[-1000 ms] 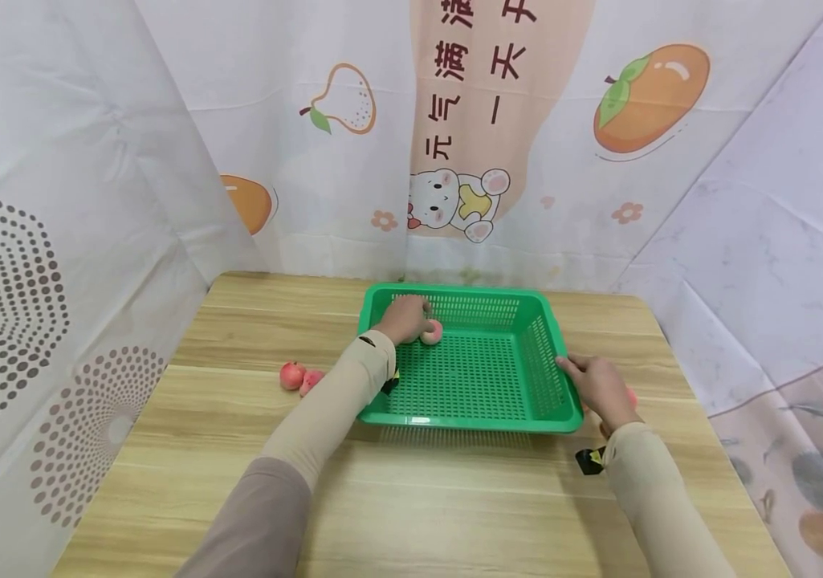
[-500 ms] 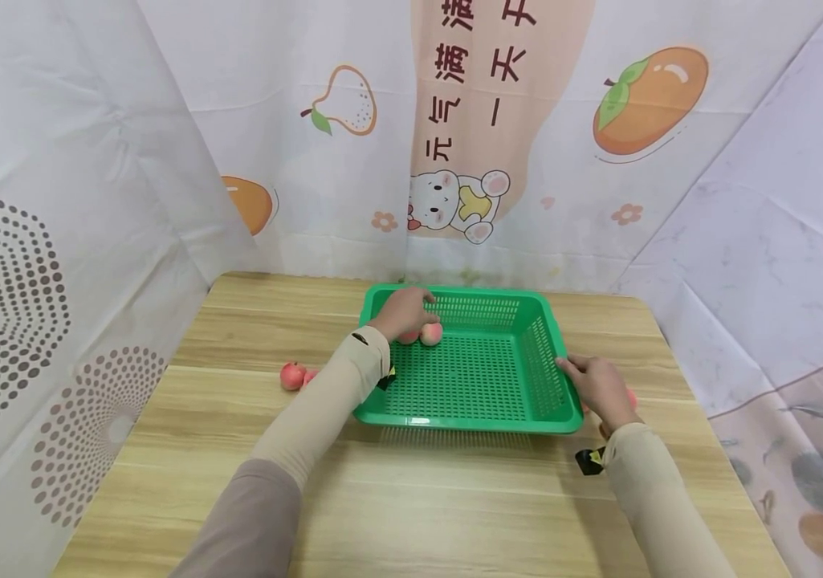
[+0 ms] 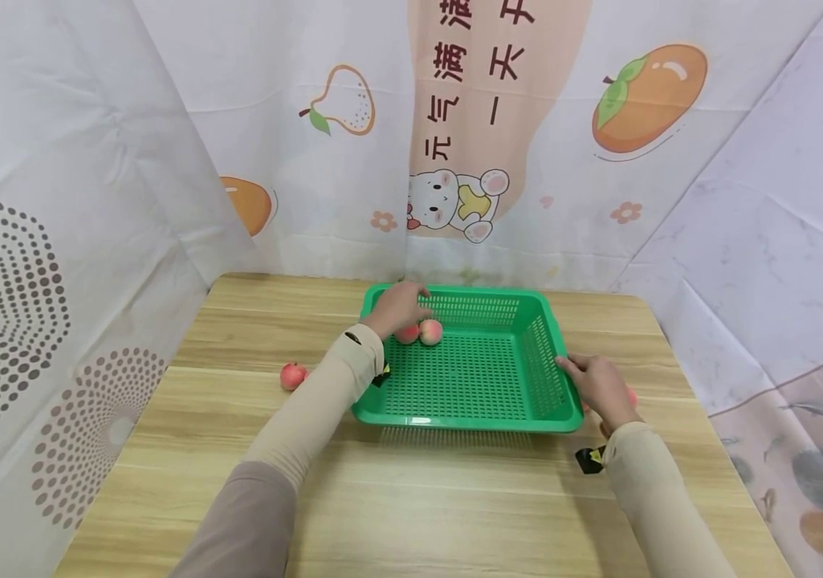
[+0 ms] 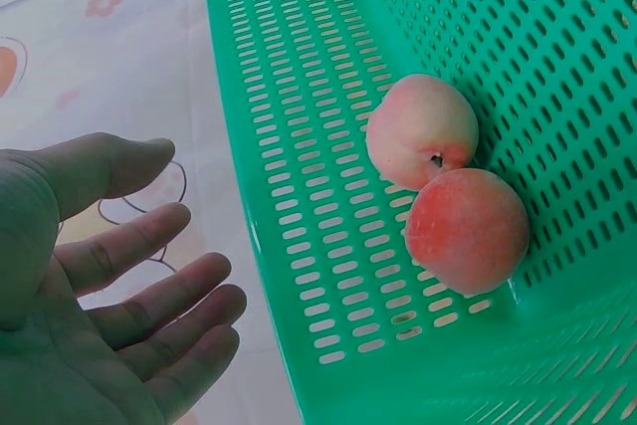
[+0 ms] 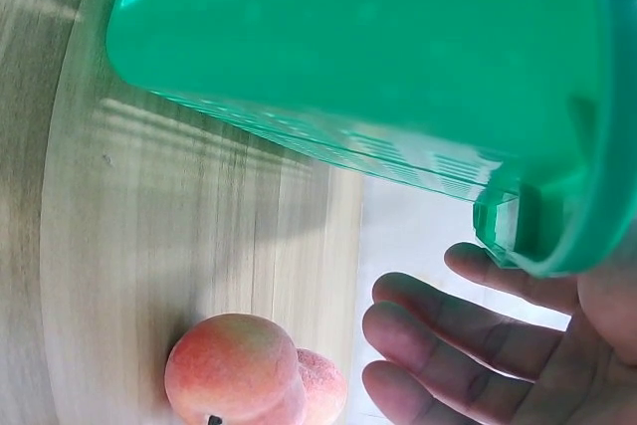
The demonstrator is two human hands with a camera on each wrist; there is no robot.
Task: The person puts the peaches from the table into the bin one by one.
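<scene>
A green perforated basket (image 3: pixel 548 353) sits on the wooden table. Two pink peaches (image 3: pixel 430 331) (image 3: pixel 407 334) lie side by side in its far left corner, also clear in the left wrist view as peaches (image 4: pixel 421 131) (image 4: pixel 468 231). My left hand (image 3: pixel 400 305) hovers just above them, its palm (image 4: pixel 109 276) open with relaxed fingers and holding nothing. My right hand (image 3: pixel 595 381) rests against the basket's right rim (image 5: pixel 537 236), its fingers (image 5: pixel 458 335) straight and loose below the rim.
One peach (image 3: pixel 293 376) lies on the table left of the basket, beside my left sleeve. Two more peaches (image 5: pixel 234 370) (image 5: pixel 323 385) lie on the table under my right hand. Printed curtains close in the table on three sides.
My left hand has come off the peach and pulled back a little toward the basket's far left corner, baring both peaches. The right hand has stayed at the rim.
</scene>
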